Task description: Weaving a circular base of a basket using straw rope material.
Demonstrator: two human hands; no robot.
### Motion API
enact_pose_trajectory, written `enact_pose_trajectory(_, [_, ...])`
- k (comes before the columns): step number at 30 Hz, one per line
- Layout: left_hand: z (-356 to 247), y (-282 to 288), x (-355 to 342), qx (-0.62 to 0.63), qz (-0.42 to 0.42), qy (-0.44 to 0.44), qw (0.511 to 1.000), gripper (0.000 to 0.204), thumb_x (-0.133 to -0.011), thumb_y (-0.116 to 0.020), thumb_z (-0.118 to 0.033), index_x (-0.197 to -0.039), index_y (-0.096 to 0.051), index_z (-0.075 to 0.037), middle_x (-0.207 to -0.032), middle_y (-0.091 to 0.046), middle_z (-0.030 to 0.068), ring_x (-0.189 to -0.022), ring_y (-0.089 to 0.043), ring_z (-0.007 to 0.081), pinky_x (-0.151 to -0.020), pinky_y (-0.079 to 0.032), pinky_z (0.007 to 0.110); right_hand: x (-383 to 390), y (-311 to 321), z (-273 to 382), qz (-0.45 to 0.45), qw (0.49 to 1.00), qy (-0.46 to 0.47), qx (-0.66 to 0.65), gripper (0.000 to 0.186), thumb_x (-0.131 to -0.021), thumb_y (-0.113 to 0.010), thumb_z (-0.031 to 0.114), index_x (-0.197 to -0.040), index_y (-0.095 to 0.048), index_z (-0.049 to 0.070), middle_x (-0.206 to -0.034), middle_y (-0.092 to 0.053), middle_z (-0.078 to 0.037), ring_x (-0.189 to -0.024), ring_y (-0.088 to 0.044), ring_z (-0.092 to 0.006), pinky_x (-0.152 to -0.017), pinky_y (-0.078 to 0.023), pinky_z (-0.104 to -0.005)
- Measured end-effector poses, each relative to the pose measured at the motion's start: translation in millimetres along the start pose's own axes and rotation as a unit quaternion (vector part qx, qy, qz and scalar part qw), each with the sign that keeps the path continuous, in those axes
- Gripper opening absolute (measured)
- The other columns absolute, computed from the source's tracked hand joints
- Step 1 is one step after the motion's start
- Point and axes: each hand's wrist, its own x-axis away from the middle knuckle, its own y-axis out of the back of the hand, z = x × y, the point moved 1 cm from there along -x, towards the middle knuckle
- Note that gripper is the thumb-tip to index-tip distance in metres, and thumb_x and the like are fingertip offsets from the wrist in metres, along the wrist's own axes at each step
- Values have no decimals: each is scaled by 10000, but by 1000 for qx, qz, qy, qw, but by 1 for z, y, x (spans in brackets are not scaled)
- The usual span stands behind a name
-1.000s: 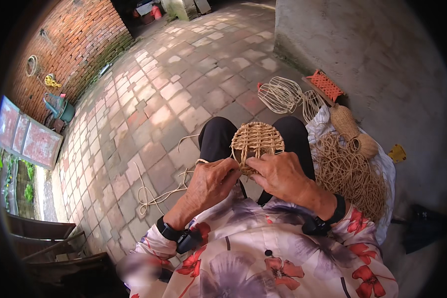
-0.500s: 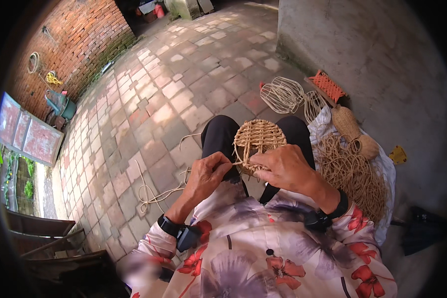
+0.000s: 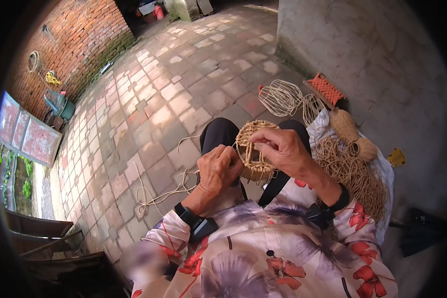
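Observation:
Between my knees sits a small, round basket (image 3: 258,174) woven from tan cord, its openwork side turned up toward me. At its left edge my left hand (image 3: 216,168) is closed, the fingers curled against the weave. My right hand (image 3: 284,150) reaches over from the right, with thumb and forefinger bent together at the open bars. Whatever lies between those fingertips is too small to make out. A loose length of pale cord (image 3: 156,199) trails over the paving left of my left hand. The far end of the opening is partly hidden by my right fingers.
Beside my right leg a heap of tan cord (image 3: 350,174) lies on a white sack (image 3: 385,174). Beyond it are a woven gourd-shaped piece (image 3: 343,124), a pale wire-like frame (image 3: 280,97) and an orange woven item (image 3: 327,89). A concrete wall (image 3: 367,54) rises at the right.
The basket has tipped so that its opening shows more. My right hand has moved up and onto the opening's bars, and my left hand has shifted right, closer against the basket's edge.

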Motion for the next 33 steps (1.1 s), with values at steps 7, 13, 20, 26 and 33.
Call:
enact_pose_trajectory(7, [4, -17, 3, 90, -24, 64, 994, 232, -722, -758, -221, -759, -565, -97, -667, -587, 62, -610, -623, 263, -536, -477, 363, -21, -24, 5, 121, 927, 197, 296, 245, -804, -627, 91, -1042, -577, 58, -790, -655, -134, -781, -678, -322, -664, -517, -424])
enact_pose_trajectory(13, [9, -21, 8, 61, -57, 50, 995, 263, -756, -756, -281, -808, -593, -82, -674, -601, 89, -619, -631, 277, -556, -487, 378, -16, -42, 15, 161, 881, 177, 409, 411, -791, -639, 91, -1181, -541, 12, -814, -651, -152, -715, -672, -351, -625, -508, -465])
enact_pose_trajectory(20, [-1, -15, 5, 114, -12, 98, 989, 292, -759, -780, -282, -791, -584, -69, -650, -606, 88, -603, -636, 269, -559, -491, 371, -37, -28, -3, 171, 966, 70, 182, 296, -764, -656, 91, -1035, -567, 10, -755, -650, -244, -801, -654, -417, -690, -486, -487])
enact_pose_trajectory(26, [0, -9, 8, 179, 32, 134, 974, 269, -795, -775, -239, -828, -591, -46, -700, -642, 98, -599, -641, 235, -564, -498, 340, -22, -36, -7, 133, 981, 68, 128, 277, -743, -669, 46, -978, -530, 4, -780, -650, -218, -803, -653, -414, -690, -499, -480])
enact_pose_trajectory(33, [-1, 18, 6, 289, 91, 201, 932, 196, -829, -698, -115, -988, -619, -32, -760, -630, 85, -624, -617, 198, -587, -482, 295, 16, -41, -4, -23, 965, 192, 178, 259, -809, -621, 61, -1036, -500, 30, -918, -566, -167, -746, -646, -349, -619, -533, -420])
